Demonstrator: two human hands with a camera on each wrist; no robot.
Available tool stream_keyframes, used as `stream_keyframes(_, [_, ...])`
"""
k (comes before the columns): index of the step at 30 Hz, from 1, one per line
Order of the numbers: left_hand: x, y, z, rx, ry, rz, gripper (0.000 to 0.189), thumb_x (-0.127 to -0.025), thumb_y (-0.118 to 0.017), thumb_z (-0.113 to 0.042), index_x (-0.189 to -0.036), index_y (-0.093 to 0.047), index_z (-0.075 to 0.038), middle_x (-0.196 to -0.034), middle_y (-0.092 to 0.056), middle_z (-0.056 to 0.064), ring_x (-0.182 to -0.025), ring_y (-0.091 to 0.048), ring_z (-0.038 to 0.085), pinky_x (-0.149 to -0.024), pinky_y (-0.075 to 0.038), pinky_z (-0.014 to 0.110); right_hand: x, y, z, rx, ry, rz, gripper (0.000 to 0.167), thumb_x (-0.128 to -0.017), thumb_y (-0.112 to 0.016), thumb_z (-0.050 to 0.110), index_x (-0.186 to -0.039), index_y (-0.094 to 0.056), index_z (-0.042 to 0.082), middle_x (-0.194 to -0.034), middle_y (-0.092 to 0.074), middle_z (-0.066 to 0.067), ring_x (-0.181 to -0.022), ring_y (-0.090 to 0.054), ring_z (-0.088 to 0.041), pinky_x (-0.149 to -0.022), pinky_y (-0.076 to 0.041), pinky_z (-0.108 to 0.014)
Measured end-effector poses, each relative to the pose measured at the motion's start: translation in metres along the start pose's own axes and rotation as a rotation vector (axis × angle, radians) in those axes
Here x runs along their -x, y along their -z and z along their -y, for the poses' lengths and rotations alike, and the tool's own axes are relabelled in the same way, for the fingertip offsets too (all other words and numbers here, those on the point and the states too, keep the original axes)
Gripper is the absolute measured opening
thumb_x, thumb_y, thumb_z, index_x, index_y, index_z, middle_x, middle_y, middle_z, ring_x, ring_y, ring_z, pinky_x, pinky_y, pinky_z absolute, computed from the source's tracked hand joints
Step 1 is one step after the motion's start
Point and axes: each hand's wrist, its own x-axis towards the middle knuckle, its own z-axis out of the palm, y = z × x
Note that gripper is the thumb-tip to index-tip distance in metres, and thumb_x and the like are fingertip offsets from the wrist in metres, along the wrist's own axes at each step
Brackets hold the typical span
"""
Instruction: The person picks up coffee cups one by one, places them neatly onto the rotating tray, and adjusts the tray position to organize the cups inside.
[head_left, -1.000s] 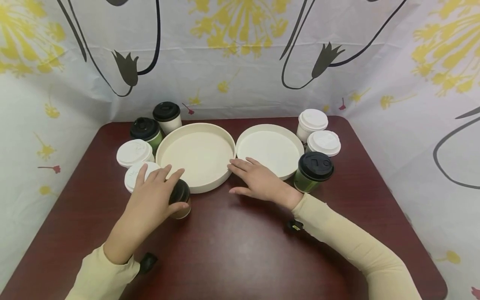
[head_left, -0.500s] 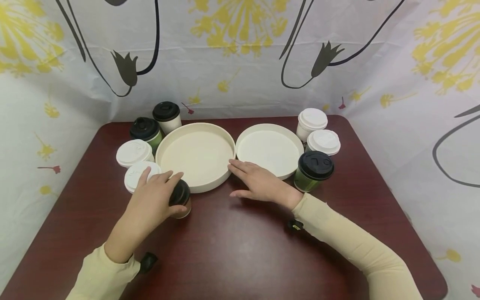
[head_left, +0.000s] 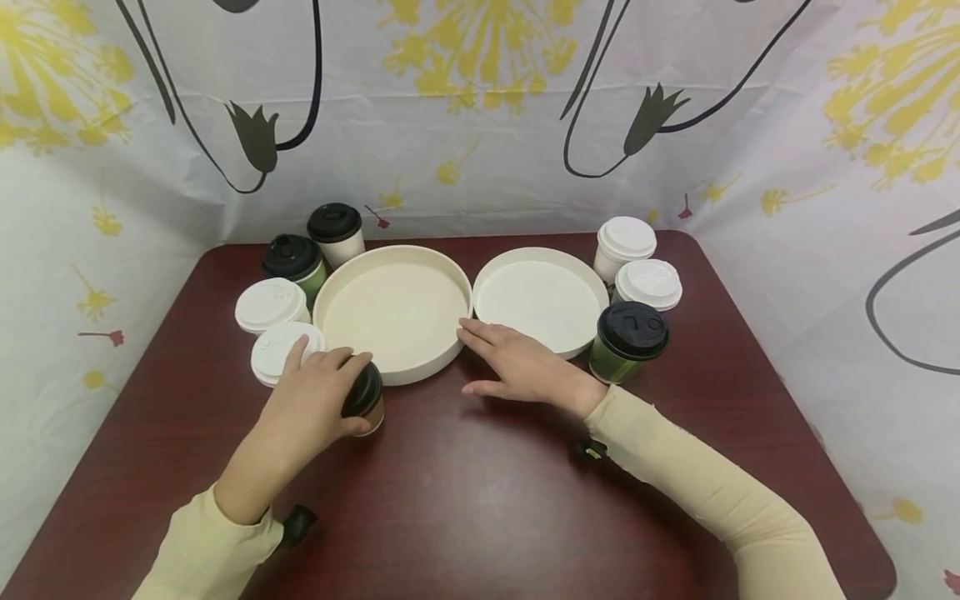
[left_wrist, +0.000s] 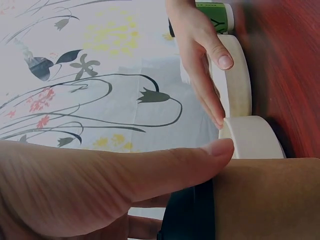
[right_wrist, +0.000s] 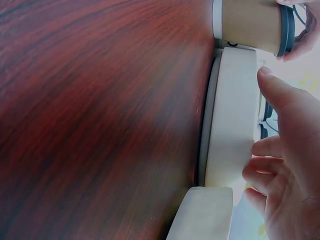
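My left hand [head_left: 300,404] grips a brown paper coffee cup [head_left: 373,417] by its black lid. Its thumb lies on the near side and the fingers reach over the far side. In the right wrist view the cup [right_wrist: 252,25] stands upright on the table, the lid between thumb and fingers. My right hand [head_left: 525,367] has its fingers extended, with the tips at the meeting rims of the large cream round tray [head_left: 397,371] and the smaller white round tray [head_left: 540,304]. Nothing is held in it.
Left of the large tray stand two white-lidded cups [head_left: 270,304], a green black-lidded cup [head_left: 292,258] and a white black-lidded cup [head_left: 335,229]. Right of the small tray are two white cups [head_left: 626,237] and a green cup [head_left: 630,333]. Patterned cloth [head_left: 480,125] surrounds the dark red table [head_left: 480,500].
My left hand has lowered slightly and its fingers and thumb have closed round the brown cup's lid. The right hand, trays and other cups stay in place.
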Motion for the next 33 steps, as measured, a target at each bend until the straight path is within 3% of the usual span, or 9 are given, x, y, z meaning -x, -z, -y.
stream_keyframes(19, [-0.001,0.000,-0.005,-0.024,-0.016,-0.043,0.073,-0.065,-0.091,-0.033,-0.126,-0.062,-0.006,-0.119,-0.065,0.020,-0.107,-0.063,0.040,-0.110,-0.031,0.064,0.001,-0.002,-0.001,-0.009,0.012,-0.012,0.083,-0.091,-0.061,0.056,-0.151,-0.038,0.004,-0.159,-0.036,-0.016,-0.144,-0.042,-0.031,-0.118,-0.037,-0.047])
stream_keyframes(22, [-0.002,0.001,-0.006,-0.017,-0.030,-0.052,0.073,-0.067,-0.090,-0.033,-0.127,-0.061,-0.005,-0.119,-0.064,0.020,-0.106,-0.062,0.040,-0.103,-0.041,0.060,0.001,-0.001,-0.001,-0.001,0.012,-0.010,0.082,-0.091,-0.060,0.057,-0.151,-0.038,0.004,-0.159,-0.037,-0.016,-0.145,-0.041,-0.031,-0.118,-0.036,-0.046])
stream_keyframes(28, [-0.005,0.006,-0.009,0.010,-0.039,-0.061,0.070,-0.069,-0.088,-0.032,-0.129,-0.060,-0.006,-0.120,-0.062,0.019,-0.102,-0.059,0.038,-0.077,-0.055,0.050,0.001,-0.001,-0.001,0.004,0.014,-0.015,0.081,-0.092,-0.060,0.056,-0.150,-0.039,0.003,-0.158,-0.038,-0.016,-0.145,-0.041,-0.031,-0.118,-0.036,-0.046])
stream_keyframes(33, [-0.007,0.011,-0.013,0.052,-0.041,-0.064,0.064,-0.072,-0.085,-0.030,-0.126,-0.060,-0.007,-0.119,-0.061,0.018,-0.103,-0.057,0.037,-0.076,-0.056,0.047,0.000,-0.002,-0.001,0.006,0.018,-0.017,0.081,-0.092,-0.060,0.055,-0.150,-0.039,0.003,-0.158,-0.038,-0.016,-0.145,-0.041,-0.030,-0.118,-0.036,-0.046])
